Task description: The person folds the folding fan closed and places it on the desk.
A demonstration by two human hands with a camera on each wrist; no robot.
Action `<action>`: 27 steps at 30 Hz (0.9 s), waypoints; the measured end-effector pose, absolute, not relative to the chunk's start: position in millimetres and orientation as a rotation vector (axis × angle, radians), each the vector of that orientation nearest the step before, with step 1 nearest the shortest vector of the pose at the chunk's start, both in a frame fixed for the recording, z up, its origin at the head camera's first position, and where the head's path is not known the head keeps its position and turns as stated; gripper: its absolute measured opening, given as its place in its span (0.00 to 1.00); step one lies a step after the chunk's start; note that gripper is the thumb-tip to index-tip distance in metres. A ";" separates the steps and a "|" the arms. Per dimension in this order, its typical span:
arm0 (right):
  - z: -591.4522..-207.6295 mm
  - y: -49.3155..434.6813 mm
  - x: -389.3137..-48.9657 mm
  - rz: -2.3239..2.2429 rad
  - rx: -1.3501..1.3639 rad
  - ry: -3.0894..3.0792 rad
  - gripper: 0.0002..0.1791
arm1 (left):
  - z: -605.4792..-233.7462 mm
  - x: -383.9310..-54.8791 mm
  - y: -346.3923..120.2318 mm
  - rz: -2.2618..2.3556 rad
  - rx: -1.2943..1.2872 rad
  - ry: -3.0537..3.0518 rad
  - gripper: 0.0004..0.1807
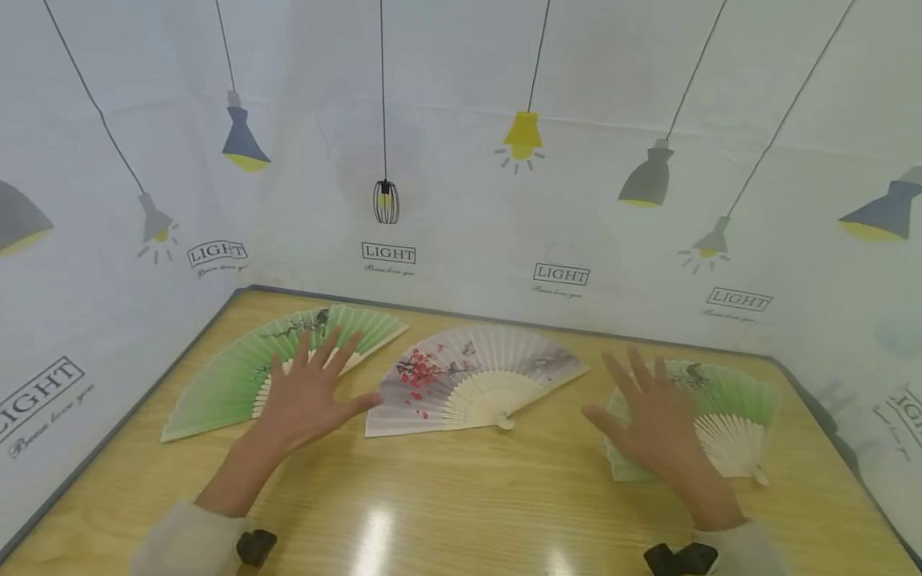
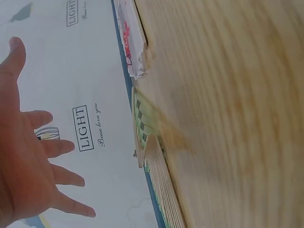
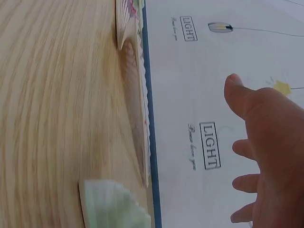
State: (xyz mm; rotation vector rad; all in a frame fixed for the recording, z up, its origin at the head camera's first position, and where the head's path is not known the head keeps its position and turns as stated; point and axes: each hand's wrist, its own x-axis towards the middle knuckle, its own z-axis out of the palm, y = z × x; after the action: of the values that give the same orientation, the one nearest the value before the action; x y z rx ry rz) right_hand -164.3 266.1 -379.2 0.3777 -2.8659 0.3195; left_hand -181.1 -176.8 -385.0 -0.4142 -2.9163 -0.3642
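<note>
Three spread folding fans lie on the wooden table. On the left is a green fan [image 1: 223, 392] with a dark branch print. A white-and-grey fan [image 1: 432, 384] with red blossoms lies in the middle. The right one is a pale green fan [image 1: 749, 400], partly covered by my right hand [image 1: 659, 424]. My left hand [image 1: 306, 396] is raised in front of the left fan with fingers spread. In the wrist views the left hand [image 2: 28, 161] and right hand [image 3: 270, 147] are held above the table, straight-fingered and holding nothing.
The wooden table [image 1: 432, 496] has a dark edge. Behind and beside it stands a white cloth backdrop [image 1: 461, 160] printed with hanging lamps and the word LIGHT. A dark wrist strap [image 1: 255, 548] sits on the left sleeve, another strap [image 1: 680, 558] on the right.
</note>
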 end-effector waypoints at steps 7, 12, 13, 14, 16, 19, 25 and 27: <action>-378.8 233.5 -170.5 0.422 0.470 -2.817 0.42 | -381.7 -171.9 -184.2 -0.457 -0.312 -2.885 0.52; -381.2 203.7 -175.9 0.548 0.550 -2.751 0.39 | -377.6 -161.2 -192.2 -0.595 -0.233 -2.808 0.50; -382.2 196.3 -177.4 0.574 0.563 -2.738 0.39 | -376.8 -158.7 -194.2 -0.633 -0.215 -2.789 0.50; -383.1 188.8 -178.7 0.595 0.575 -2.725 0.39 | -376.2 -156.3 -196.1 -0.667 -0.197 -2.772 0.49; -383.6 174.0 -180.7 0.650 0.594 -2.718 0.38 | -374.7 -151.4 -199.4 -0.757 -0.147 -2.747 0.50; -383.0 152.9 -183.2 0.730 0.616 -2.727 0.38 | -371.6 -143.9 -203.0 -0.911 -0.044 -2.730 0.51; -385.6 113.7 -190.4 0.854 0.725 -2.732 0.38 | -370.1 -134.3 -206.3 -1.250 0.107 -2.654 0.49; -388.0 100.8 -192.5 0.933 0.766 -2.707 0.37 | -371.9 -131.5 -207.2 -1.353 0.142 -2.627 0.49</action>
State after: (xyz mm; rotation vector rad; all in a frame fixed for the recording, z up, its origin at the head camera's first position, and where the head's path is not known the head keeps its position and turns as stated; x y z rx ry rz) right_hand -192.5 100.8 -388.0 0.7665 -2.7066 0.9332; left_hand -131.5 -207.2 -371.9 0.1418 -2.6270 -1.3533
